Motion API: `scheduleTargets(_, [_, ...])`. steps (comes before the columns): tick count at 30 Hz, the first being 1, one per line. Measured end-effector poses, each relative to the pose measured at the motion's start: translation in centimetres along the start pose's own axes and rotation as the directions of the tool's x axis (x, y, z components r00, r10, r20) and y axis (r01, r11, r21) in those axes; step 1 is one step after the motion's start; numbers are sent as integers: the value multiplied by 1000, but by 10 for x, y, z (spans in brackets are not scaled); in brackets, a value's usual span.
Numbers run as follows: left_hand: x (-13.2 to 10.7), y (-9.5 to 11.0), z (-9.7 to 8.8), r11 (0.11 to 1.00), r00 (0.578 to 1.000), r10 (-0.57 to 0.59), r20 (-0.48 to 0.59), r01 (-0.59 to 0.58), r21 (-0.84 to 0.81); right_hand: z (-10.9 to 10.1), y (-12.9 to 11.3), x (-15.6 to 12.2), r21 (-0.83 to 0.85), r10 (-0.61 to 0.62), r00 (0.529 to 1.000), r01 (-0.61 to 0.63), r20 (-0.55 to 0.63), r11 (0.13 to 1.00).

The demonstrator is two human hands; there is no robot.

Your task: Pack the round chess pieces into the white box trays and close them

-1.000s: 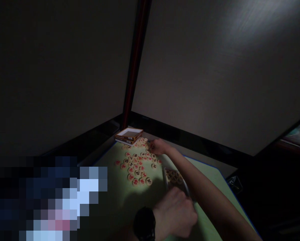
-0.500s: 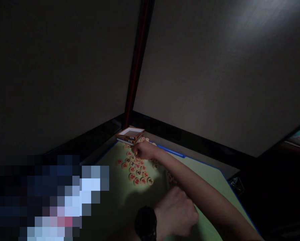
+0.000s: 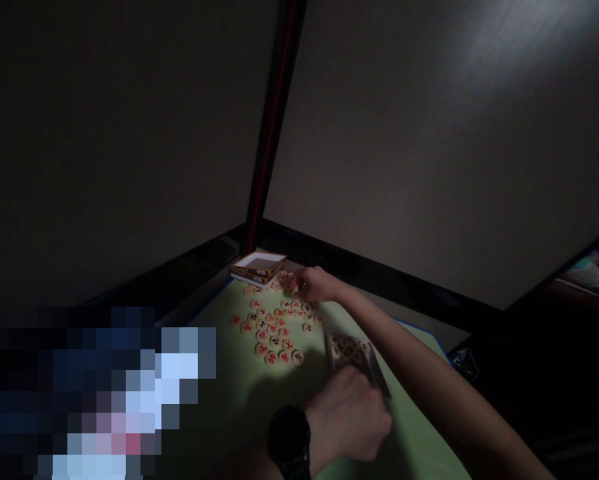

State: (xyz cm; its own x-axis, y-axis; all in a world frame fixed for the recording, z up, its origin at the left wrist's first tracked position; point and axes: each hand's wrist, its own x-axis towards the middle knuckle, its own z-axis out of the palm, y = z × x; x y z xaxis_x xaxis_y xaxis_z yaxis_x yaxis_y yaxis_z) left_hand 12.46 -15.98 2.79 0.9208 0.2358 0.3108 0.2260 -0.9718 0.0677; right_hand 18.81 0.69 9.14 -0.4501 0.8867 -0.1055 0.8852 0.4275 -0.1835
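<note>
Several round wooden game pieces with red or black characters lie spread on a green mat. My right hand reaches to the far end of the spread, fingers curled over pieces there; what it pinches is too dim to name. My left hand, with a black watch at the wrist, is closed on the near end of a clear tray that holds several pieces.
An open brown cardboard box sits at the mat's far corner by a dark red post. Grey walls meet behind it. A blurred patch covers the lower left. The room is dim.
My right hand went left over the pieces near the box, then came back to the right and lifted slightly. The tray, covered by my arm half a second ago, shows again. My left hand stayed put.
</note>
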Motion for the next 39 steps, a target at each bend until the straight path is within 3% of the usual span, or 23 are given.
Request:
scheduleTargets(6, [-1, -3, -5, 1000, 1000, -14, 28, 15, -5, 11, 17, -52, 72, 9, 998, -4, -60, 997])
scheduleTargets(11, [-3, -10, -7, 982, 984, -177, -4, 176, -71, 18, 21, -115, 161, 36, 978, -3, -204, 987])
scheduleTargets(13, [-3, -13, -7, 923, 930, -362, -68, 348, -162, 19, 22, -142, 243, 73, 964, -10, -255, 970])
scheduleTargets(15, [-1, -18, -6, 795, 816, -570, -100, 517, -316, 20, 23, -167, 321, 112, 946, -9, -304, 947])
scheduleTargets(17, [2, -24, -5, 647, 712, -698, -82, 576, -500, 23, 25, -188, 368, 144, 925, -5, -351, 930])
scheduleTargets(18, [3, -27, -4, 578, 684, -727, -63, 560, -594, 25, 26, -197, 378, 161, 914, -9, -373, 926])
scheduleTargets(20, [6, -31, 0, 428, 684, -729, 4, 460, -778, 29, 26, -210, 388, 191, 893, -20, -408, 922])
scheduleTargets(24, [9, -35, 8, 62, 781, -604, 159, 245, -968, 34, 16, -219, 375, 177, 872, 8, -456, 927])
scheduleTargets(28, [6, -39, 6, -103, 789, -595, 152, 113, -988, 38, 4, -215, 315, 139, 859, 27, -493, 949])
scheduleTargets(31, [1, -46, 0, -140, 790, -594, 152, 84, -987, 39, 6, -211, 295, 131, 842, 36, -524, 955])
scheduleTargets(33, [-2, -53, -5, -130, 752, -647, 127, 56, -990, 40, 14, -209, 309, 168, 842, -2, -512, 951])
scheduleTargets(37, [-5, -69, -10, -92, 571, -816, 87, 19, -996, 50, 33, -204, 242, 243, 878, -151, -413, 958])
scheduleTargets(39, [-6, -74, -10, -75, 533, -842, 83, 36, -996, 57, 38, -201, 156, 245, 906, -202, -345, 967])
